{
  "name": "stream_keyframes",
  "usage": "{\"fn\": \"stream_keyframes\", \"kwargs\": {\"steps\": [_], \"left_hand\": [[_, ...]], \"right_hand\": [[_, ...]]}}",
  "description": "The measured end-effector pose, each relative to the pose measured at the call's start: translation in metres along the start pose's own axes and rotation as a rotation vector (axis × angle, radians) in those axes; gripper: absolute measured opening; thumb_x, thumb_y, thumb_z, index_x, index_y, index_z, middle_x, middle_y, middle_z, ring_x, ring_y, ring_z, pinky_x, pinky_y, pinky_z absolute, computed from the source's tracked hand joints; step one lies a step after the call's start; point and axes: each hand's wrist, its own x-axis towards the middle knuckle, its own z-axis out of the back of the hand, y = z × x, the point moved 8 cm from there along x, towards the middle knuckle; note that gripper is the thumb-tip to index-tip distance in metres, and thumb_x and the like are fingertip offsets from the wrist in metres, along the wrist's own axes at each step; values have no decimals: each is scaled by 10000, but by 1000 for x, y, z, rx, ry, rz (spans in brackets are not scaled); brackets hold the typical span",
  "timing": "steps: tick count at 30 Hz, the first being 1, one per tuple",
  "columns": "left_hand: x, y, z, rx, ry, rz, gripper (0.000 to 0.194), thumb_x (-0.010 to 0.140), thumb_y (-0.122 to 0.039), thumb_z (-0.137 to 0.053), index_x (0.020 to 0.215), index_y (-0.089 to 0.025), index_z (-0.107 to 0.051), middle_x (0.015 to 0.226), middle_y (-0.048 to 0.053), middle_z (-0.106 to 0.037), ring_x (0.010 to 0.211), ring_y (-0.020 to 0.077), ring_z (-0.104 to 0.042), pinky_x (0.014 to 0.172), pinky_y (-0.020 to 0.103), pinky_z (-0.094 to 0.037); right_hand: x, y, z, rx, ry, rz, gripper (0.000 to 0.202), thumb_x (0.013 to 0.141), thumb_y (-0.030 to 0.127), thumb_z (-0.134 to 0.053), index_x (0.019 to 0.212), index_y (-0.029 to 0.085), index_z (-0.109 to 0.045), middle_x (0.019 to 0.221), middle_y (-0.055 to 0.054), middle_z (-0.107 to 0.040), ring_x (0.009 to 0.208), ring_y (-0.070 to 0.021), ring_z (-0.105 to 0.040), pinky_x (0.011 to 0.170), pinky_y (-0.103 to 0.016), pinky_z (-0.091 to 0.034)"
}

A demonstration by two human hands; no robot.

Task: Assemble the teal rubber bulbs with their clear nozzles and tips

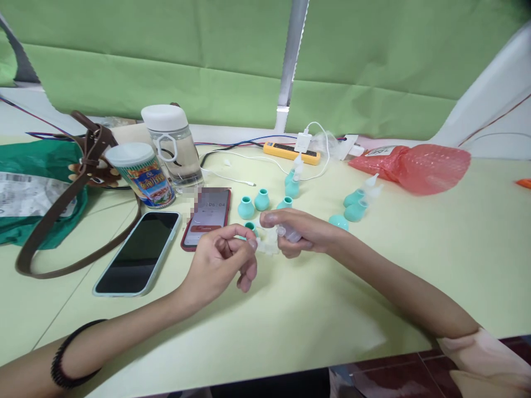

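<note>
My right hand (292, 232) is closed around a small translucent plastic piece (290, 233), its thumb pointing left. Just to the left, my left hand (230, 249) has its thumb and index finger pinched together; what they hold, if anything, is too small to make out. Several clear pieces (268, 243) lie on the table between the hands. Beyond them stand open teal bulbs (246, 208). One teal bulb (292, 186) carries a clear tip, and more teal bulbs (355, 209) with clear tips lie to the right.
At left are a dark-screened phone (135, 254), a lit phone (206, 215), a snack cup (143, 177), a water bottle (176, 146), a brown strap (31, 243) and a green bag (33, 193). Behind are a yellow power strip (271, 149), cables and a red plastic bag (431, 168).
</note>
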Motion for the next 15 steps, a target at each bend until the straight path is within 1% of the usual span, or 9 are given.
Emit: {"fn": "stream_keyframes", "kwargs": {"steps": [1,3,4,5,6,7,9,12,15], "left_hand": [[1,-2,-1,110,8,-71,80,807,-165,-401,738,-162,-443,426,-72,-513,305,51,-460,349,157,-421],[-1,-7,-7,475,24,-313,81,799,-132,-415,745,-140,-476,468,-43,-539,367,65,-505,392,165,-448],[-6,-11,-14,736,2,-496,94,794,-121,-419,744,-124,-499,503,-18,-559,406,79,-522,417,181,-460],[-12,-10,-24,999,-2,-679,141,796,-104,-393,717,-115,-510,526,7,-574,426,96,-532,401,193,-451],[-13,-4,-28,1077,0,-734,177,790,-84,-386,678,-111,-520,530,28,-578,433,120,-537,374,209,-435],[-14,3,-31,1117,17,-765,204,786,-66,-377,656,-108,-528,522,36,-573,429,133,-532,363,222,-427],[-15,13,-35,1187,37,-812,236,777,-39,-368,623,-102,-535,496,41,-554,412,145,-516,348,239,-417],[-14,20,-37,1251,45,-828,232,765,-10,-369,641,-84,-551,521,64,-570,433,168,-527,354,262,-429],[-15,20,-37,1287,60,-831,232,755,11,-361,675,-78,-560,554,74,-589,484,184,-550,386,275,-452]], "right_hand": [[-1,1,11,-92,-96,24,247,835,374,-308,662,199,-283,342,114,-221,310,-42,-149,346,-163,-161],[-5,5,35,-387,-356,77,267,813,448,-353,717,201,-325,429,92,-276,363,-54,-239,380,-168,-195],[-8,6,45,-565,-474,86,278,803,473,-365,751,201,-346,468,79,-307,394,-64,-284,398,-174,-214],[-10,7,51,-744,-561,75,288,799,487,-367,777,199,-362,498,65,-340,426,-76,-321,416,-182,-231],[-11,6,54,-906,-610,49,294,802,490,-362,795,196,-374,521,51,-374,451,-90,-351,432,-192,-244],[-10,3,56,-1041,-631,14,293,807,485,-355,810,193,-382,541,36,-405,474,-104,-378,443,-200,-250],[-7,-4,58,-1237,-643,-52,291,817,469,-346,840,184,-401,589,4,-464,520,-132,-426,454,-210,-250],[-4,-7,57,-1365,-661,-83,325,815,482,-344,890,174,-418,627,-25,-513,550,-154,-465,454,-213,-247],[-4,1,57,-1380,-698,-55,352,789,508,-374,896,178,-435,603,-14,-525,526,-148,-469,448,-211,-241]]}}
